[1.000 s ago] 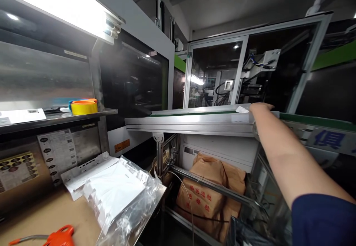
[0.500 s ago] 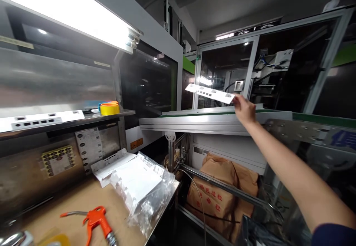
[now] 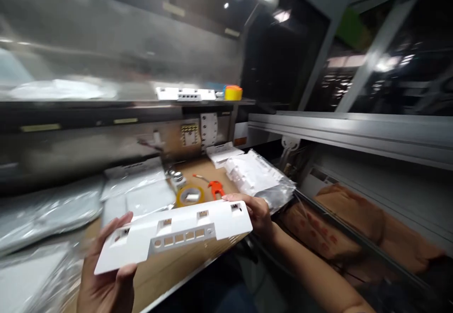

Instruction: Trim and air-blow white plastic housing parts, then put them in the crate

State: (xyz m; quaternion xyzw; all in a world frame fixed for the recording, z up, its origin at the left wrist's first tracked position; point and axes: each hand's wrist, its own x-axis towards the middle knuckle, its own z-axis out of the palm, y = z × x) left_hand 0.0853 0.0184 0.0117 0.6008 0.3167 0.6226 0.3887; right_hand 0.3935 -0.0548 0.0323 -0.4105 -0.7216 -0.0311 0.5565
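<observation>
A long white plastic panel [image 3: 184, 225] with square cut-outs and a row of small port openings is held between both hands above the front of the table. My left hand [image 3: 108, 266] grips its left end, thumb in front and fingers behind. On the right end, my right hand [image 3: 257, 209] is closed around the upper corner, its fingers partly hidden behind the panel. Just beyond the panel lie a roll of yellowish tape [image 3: 190, 195] and an orange air blow gun [image 3: 215, 188].
Plastic-bagged white parts [image 3: 255, 173] lie at the table's right edge; more wrapped parts [image 3: 141, 190] are on the left. A shelf [image 3: 141, 104] carries another white panel [image 3: 186, 94] and a yellow tape roll [image 3: 233, 93]. A conveyor frame [image 3: 354, 131] runs at right, above brown sacks [image 3: 339, 218].
The view has swung left and down to the table. My right hand has brought the panel from over the conveyor to the table, and my left hand has come into view, holding its other end.
</observation>
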